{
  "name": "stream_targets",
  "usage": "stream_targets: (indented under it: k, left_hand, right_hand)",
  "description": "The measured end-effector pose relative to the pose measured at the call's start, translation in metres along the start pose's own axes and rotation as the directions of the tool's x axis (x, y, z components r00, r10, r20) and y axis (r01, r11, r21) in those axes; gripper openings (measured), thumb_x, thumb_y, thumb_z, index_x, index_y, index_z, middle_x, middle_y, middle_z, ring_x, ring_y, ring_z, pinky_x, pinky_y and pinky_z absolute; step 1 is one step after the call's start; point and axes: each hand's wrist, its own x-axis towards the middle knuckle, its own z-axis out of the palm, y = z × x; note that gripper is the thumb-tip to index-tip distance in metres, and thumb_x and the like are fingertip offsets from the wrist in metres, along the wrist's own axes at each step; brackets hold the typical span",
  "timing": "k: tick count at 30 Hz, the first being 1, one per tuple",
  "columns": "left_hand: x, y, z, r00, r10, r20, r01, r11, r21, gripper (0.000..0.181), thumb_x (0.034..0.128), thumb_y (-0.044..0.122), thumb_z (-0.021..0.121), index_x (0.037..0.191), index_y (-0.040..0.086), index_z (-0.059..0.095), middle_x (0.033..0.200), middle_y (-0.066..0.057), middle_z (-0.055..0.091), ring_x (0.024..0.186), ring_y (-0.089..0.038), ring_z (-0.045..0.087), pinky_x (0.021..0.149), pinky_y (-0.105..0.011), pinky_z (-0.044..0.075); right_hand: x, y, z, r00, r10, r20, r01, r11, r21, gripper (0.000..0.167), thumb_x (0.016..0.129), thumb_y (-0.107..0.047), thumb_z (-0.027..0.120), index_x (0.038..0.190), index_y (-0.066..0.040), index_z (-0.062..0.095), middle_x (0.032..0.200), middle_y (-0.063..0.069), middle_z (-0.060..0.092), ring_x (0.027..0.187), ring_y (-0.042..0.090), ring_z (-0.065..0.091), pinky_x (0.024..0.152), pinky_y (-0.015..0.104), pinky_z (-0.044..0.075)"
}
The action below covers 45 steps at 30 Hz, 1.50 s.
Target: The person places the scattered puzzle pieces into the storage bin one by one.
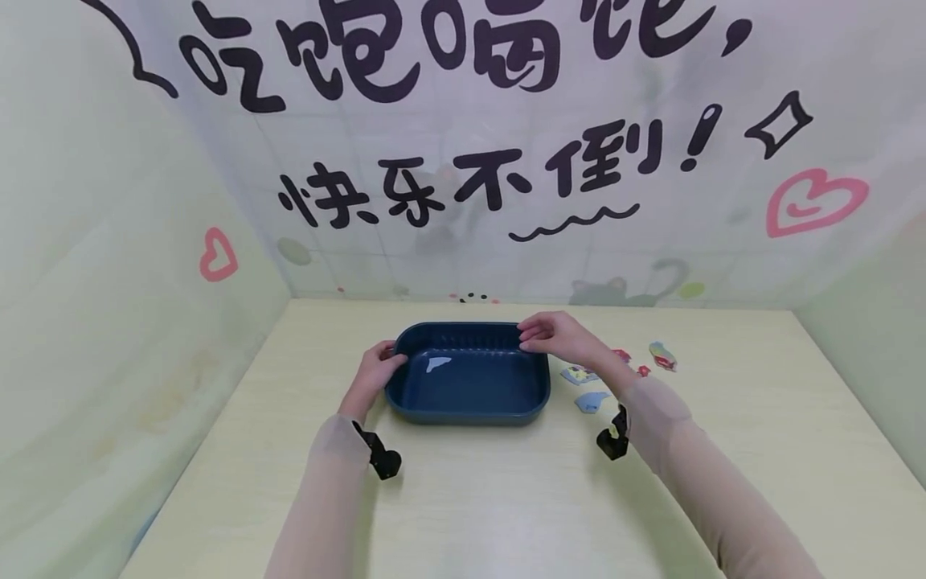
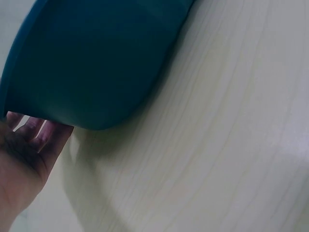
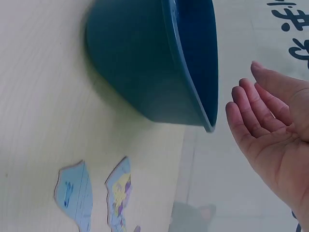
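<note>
A dark blue rectangular plastic basin (image 1: 470,418) with rounded corners stands near the back of the table. My left hand (image 1: 379,370) holds its left end, the thumb over the rim and the fingers against the outer wall. In the left wrist view that hand (image 2: 29,159) is partly hidden by the basin wall (image 2: 91,63). By the back right corner hovers my right hand (image 1: 557,336); the right wrist view shows the hand (image 3: 275,116) apart from the basin rim (image 3: 188,72), fingers loosely bent and holding nothing. A small pale patch (image 1: 437,363) lies inside the basin; I cannot tell what it is.
Several flat printed cutout pieces lie right of the basin: a light blue piece (image 1: 591,401), a yellow-and-purple piece (image 3: 119,193) and a multicoloured piece (image 1: 661,355). My right forearm partly covers the group. Behind the table (image 1: 492,498) hangs a printed cloth (image 1: 463,265).
</note>
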Motion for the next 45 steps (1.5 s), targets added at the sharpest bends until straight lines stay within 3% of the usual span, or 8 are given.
stream_targets:
  k: [11,18,24,32,37,45]
  left_hand:
    - [0.0,-0.003,-0.005,1.0,-0.024,0.001,0.024,1.0,0.013,0.045,0.0912,0.016,0.048,0.133,0.0,0.04,0.129,-0.022,0.045,0.118,-0.032,0.043,0.103,-0.044,0.036]
    - [0.0,-0.003,-0.006,0.999,-0.036,0.004,0.036,0.999,0.011,0.046,0.0912,0.017,0.048,0.134,0.001,0.039,0.131,-0.022,0.044,0.12,-0.032,0.042,0.104,-0.044,0.035]
    - [-0.003,-0.002,-0.004,0.999,-0.04,0.011,0.04,0.999,0.007,0.047,0.0915,0.017,0.047,0.134,0.0,0.038,0.131,-0.023,0.043,0.12,-0.033,0.042,0.104,-0.045,0.035]
    - [-0.002,-0.001,-0.002,0.999,-0.039,0.02,0.04,0.999,-0.009,0.046,0.0919,0.017,0.047,0.134,0.002,0.038,0.133,-0.021,0.043,0.122,-0.032,0.041,0.105,-0.045,0.034]
    - [-0.001,0.0,0.0,0.999,-0.038,0.029,0.039,0.999,-0.016,0.046,0.0922,0.017,0.047,0.135,0.002,0.038,0.133,-0.02,0.043,0.122,-0.031,0.041,0.105,-0.044,0.034]
    - [-0.001,0.001,-0.001,0.999,-0.048,0.021,0.048,0.999,-0.011,0.046,0.0922,0.018,0.047,0.134,0.001,0.038,0.13,-0.019,0.043,0.118,-0.03,0.042,0.104,-0.044,0.034]
  right_hand:
    - [-0.013,0.011,-0.011,0.998,0.045,-0.037,-0.045,0.999,0.011,0.038,0.087,-0.011,0.059,0.12,0.007,0.053,0.109,0.021,0.062,0.099,0.027,0.06,0.086,0.033,0.051]
    - [-0.021,0.027,-0.021,0.993,0.083,-0.082,-0.084,0.996,-0.004,0.039,0.089,-0.017,0.058,0.121,0.005,0.053,0.112,0.022,0.061,0.103,0.03,0.059,0.089,0.039,0.048]
    - [-0.029,0.047,-0.033,0.971,0.17,-0.166,-0.172,0.985,0.0,0.041,0.09,-0.02,0.056,0.123,0.005,0.052,0.113,0.022,0.061,0.105,0.03,0.058,0.091,0.04,0.047]
    - [-0.042,0.069,-0.043,0.937,0.279,-0.208,-0.276,0.96,0.044,0.045,0.09,-0.021,0.056,0.125,0.005,0.049,0.119,0.025,0.057,0.098,0.032,0.058,0.077,0.036,0.051]
    - [-0.049,0.077,-0.05,0.93,0.302,-0.209,-0.291,0.953,0.079,0.047,0.089,-0.019,0.057,0.126,0.007,0.047,0.12,0.027,0.055,0.093,0.029,0.061,0.076,0.034,0.051]
    - [-0.056,0.079,-0.061,0.921,0.308,-0.239,-0.309,0.95,0.037,0.046,0.09,-0.019,0.054,0.125,0.01,0.047,0.121,0.029,0.054,0.105,0.035,0.057,0.085,0.037,0.049]
